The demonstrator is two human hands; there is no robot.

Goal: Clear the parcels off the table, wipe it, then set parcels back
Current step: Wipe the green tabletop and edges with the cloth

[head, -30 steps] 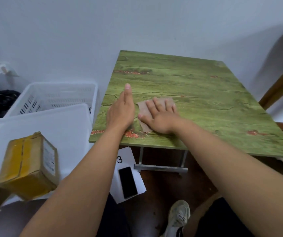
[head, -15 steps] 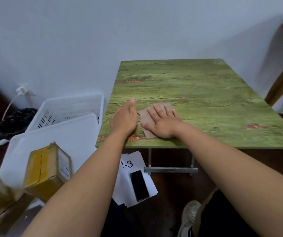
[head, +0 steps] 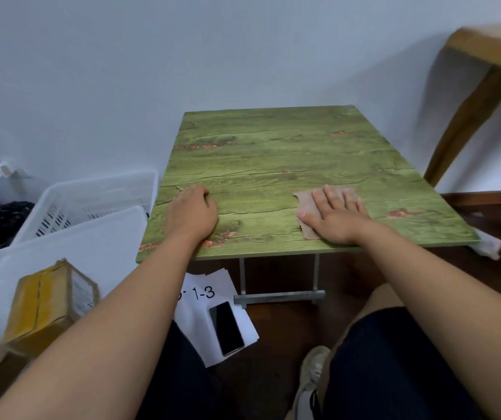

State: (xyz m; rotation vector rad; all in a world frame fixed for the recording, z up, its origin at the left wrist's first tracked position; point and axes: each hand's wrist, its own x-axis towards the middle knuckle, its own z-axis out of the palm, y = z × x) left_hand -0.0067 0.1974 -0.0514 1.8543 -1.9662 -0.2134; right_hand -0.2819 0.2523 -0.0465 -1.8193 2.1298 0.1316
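A person wipes a green wood-grain bench (head: 288,147) with a thin brown cloth (head: 306,228), the right hand (head: 337,216) lying flat on it, fingers straight and spread, pressing it against the near right part of the top. The left hand (head: 193,212) rests on the near left part with its fingers loosely curled and nothing in them, well apart from the cloth. The cloth lies directly under the right hand, so that hand is the one placed to carry the wipe on; from here the unwiped ground appears to stretch away toward the wall and to the right edge. No parcels stand on the bench. A yellow-taped cardboard parcel (head: 50,301) sits on a white plastic tray (head: 91,237) on the floor to the left, nearer the left hand, beside a white slotted basket (head: 91,195). A black phone (head: 226,327) lies on printed sheets (head: 209,286) beneath the bench's near edge.
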